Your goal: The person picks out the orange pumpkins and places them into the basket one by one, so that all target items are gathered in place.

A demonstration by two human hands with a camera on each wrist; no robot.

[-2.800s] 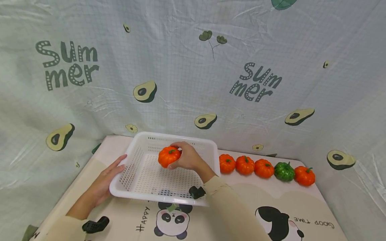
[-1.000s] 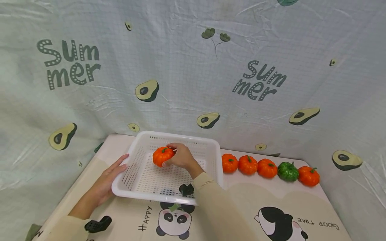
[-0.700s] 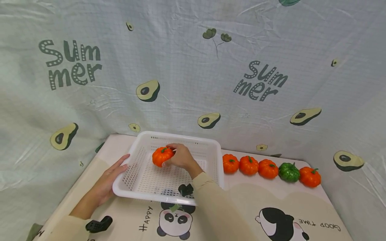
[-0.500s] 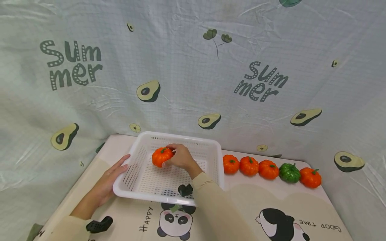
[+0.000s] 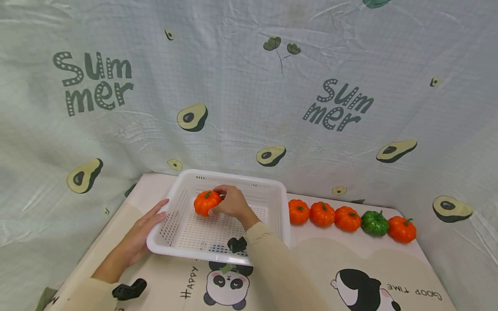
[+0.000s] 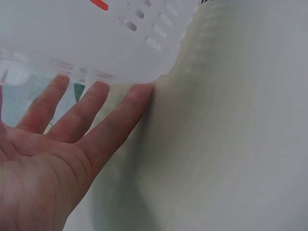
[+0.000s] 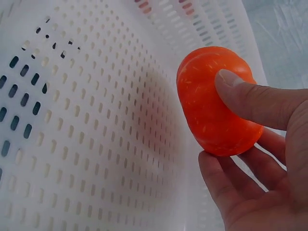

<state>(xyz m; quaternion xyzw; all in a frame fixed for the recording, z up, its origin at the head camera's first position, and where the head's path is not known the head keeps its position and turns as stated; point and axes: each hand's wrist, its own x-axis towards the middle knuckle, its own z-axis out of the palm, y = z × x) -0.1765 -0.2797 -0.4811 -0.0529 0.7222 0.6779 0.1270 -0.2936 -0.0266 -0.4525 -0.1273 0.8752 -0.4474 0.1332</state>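
My right hand (image 5: 232, 204) grips a small orange pumpkin (image 5: 207, 203) with a green stem, held over the floor of a white perforated plastic basket (image 5: 218, 256). In the right wrist view the thumb lies along one side of the pumpkin (image 7: 216, 106) and the fingers bend under the other. My left hand (image 5: 138, 235) rests against the basket's left side with its fingers straight. Their tips touch the basket wall (image 6: 72, 43) in the left wrist view, and the palm faces up toward that camera.
Right of the basket a row of pumpkins runs along the table's back: several orange ones (image 5: 322, 214) and a green one (image 5: 375, 223). A printed cloth (image 5: 233, 86) hangs behind the table (image 5: 311, 259). Black wrist cameras (image 5: 129, 289) sit on both forearms.
My right hand has carried the orange pumpkin leftward and slightly lower inside the basket. The left hand stays at the basket's left side; the view has shifted slightly.
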